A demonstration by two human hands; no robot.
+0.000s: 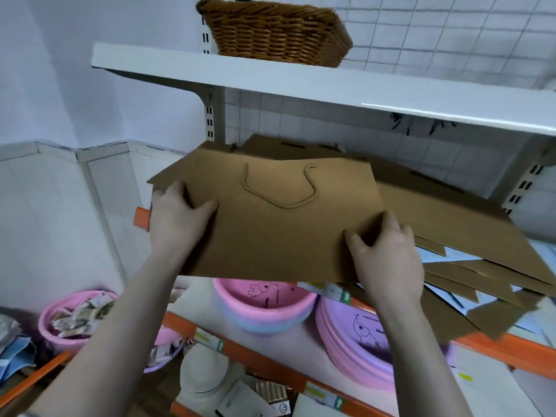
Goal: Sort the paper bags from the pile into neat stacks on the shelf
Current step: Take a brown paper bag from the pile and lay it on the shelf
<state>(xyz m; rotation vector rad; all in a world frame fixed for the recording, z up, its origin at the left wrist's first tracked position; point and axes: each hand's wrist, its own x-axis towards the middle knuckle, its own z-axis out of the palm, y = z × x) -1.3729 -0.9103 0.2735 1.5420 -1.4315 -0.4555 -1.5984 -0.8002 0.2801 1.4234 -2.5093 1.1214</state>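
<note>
White tiled wall behind a white metal shelf (pixel 301 85) carrying a woven brown wicker basket (pixel 276 31). Below it we see a flat brown kraft paper bag with a twisted rope handle (pixel 270 224), held level over the messy pile of flat brown paper bags (pixel 451 224). Left hand (pixel 177 218) grips its left edge, thumb on top; right hand (pixel 385 251) pinches its right edge. Glossy round pink plastic basins (pixel 264 305) sit underneath.

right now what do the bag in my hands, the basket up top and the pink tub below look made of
Bag: matte brown kraft paper, flat and creased, with a twisted cord handle.
Basket: woven wicker or rattan, going by the brown braided strands.
Pink tub: probably plastic, smooth and slightly glossy.
</note>
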